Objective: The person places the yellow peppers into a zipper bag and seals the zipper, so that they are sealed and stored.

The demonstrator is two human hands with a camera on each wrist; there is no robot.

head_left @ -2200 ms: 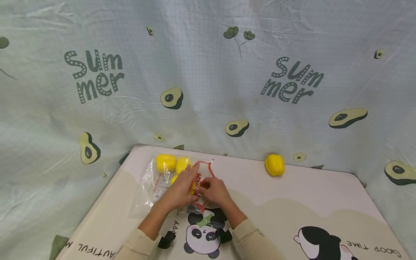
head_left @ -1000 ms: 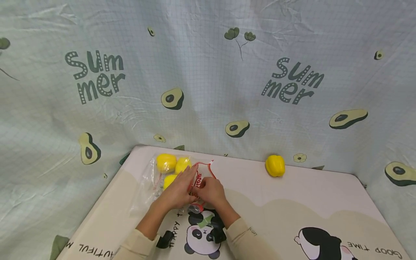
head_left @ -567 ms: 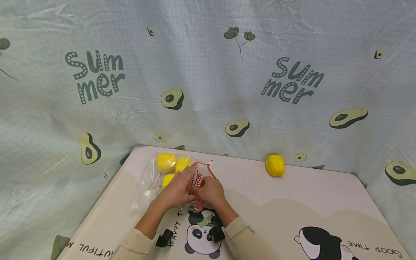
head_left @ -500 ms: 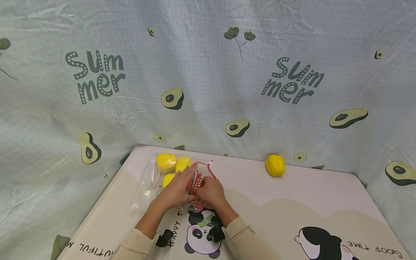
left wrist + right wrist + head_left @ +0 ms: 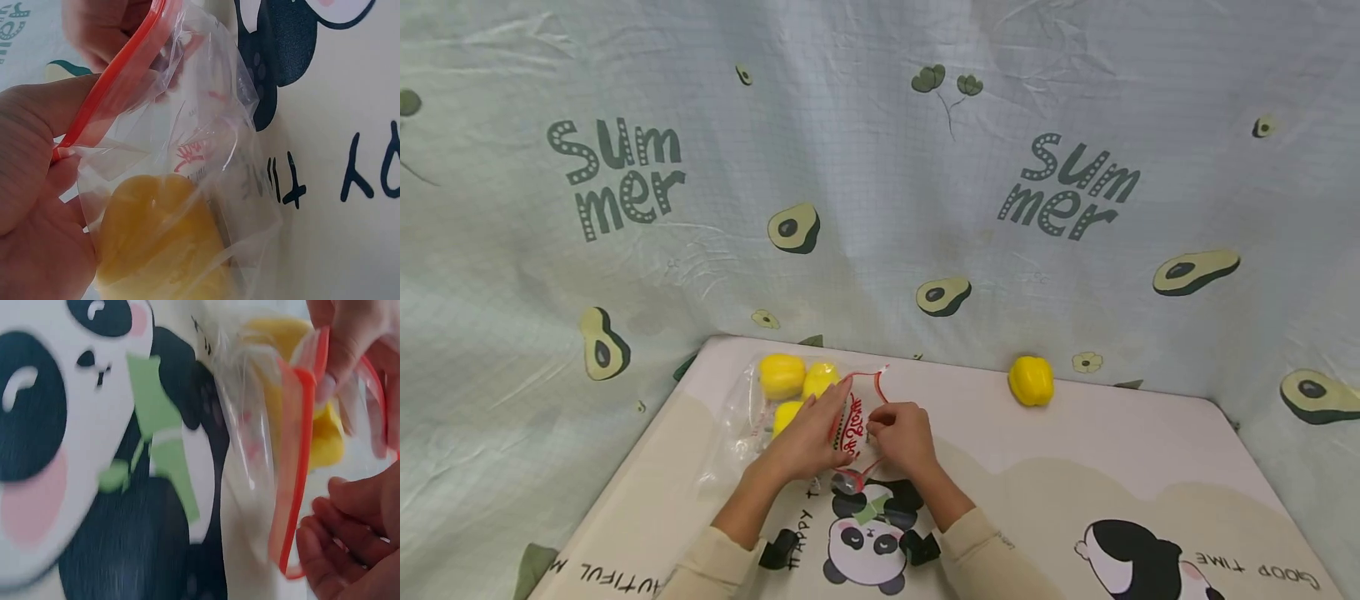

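Right hand (image 5: 906,437): shifted slightly rightward — fingers curled beside the bag (image 5: 741,433), cannot tell if gripping
Left hand (image 5: 808,433): pinching its red rim (image 5: 300,453)
Bag: on table (image 5: 977,417) — yellow peppers (image 5: 782,377) inside
Lone pepper (image 5: 1031,381): well apart, right

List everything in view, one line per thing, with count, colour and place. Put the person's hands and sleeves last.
Bag: one, clear with red rims and red lettering, on the table left of centre
Bagged peppers: three showing, yellow, inside the bag
Loose pepper: one, yellow, on the table near its back edge, right of the bag
Table: one, pale pink and beige with printed figures and words, under everything
Backdrop: one, pale grey-green with avocado prints, behind the table
Black wrist pieces: two, black, one by each cuff
Sleeves: two, beige, bottom edge
Left hand: one, bare, at the bag's mouth
Right hand: one, bare, at the mouth's right side
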